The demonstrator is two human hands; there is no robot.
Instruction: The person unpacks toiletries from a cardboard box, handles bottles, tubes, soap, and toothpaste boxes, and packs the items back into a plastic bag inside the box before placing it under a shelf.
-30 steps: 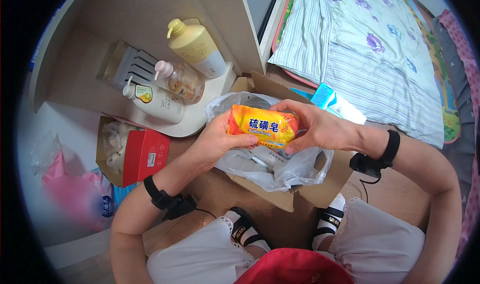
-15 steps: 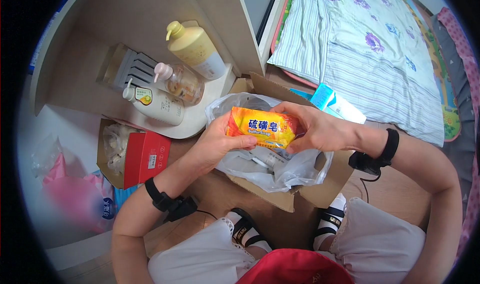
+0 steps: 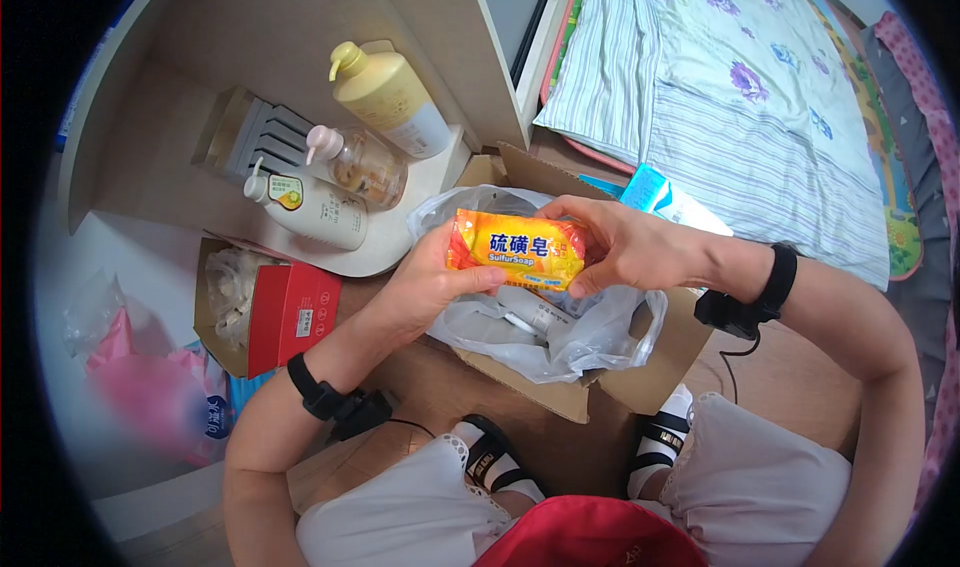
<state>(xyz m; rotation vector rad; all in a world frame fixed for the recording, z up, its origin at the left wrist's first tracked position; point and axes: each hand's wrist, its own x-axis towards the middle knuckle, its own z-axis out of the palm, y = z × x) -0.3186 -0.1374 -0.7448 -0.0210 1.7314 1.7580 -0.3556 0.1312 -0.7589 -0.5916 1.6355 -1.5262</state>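
Between my two hands is a yellow-and-orange packet of sulfur soap (image 3: 518, 250), its printed front turned up toward me. My left hand (image 3: 440, 272) grips the packet's left end, thumb along the lower edge. On the right end, my right hand (image 3: 615, 242) is closed with thumb and fingers around the wrapper. Below the soap, a white plastic bag (image 3: 490, 339) lines an open cardboard box (image 3: 550, 395). A white tube-like item and other contents show partly inside the bag; the rest is hidden by my hands and the packet.
Three pump bottles, a yellow one (image 3: 392, 102), a clear one (image 3: 362, 167) and a white one (image 3: 310, 207), stand on the shelf (image 3: 390, 247) at left. A red box (image 3: 292, 312) sits below. A blue-and-white pack (image 3: 670, 202) lies beside the bedding (image 3: 720, 97).
The soap packet and both hands have shifted slightly left and up. Both hands keep hold of the packet's ends.
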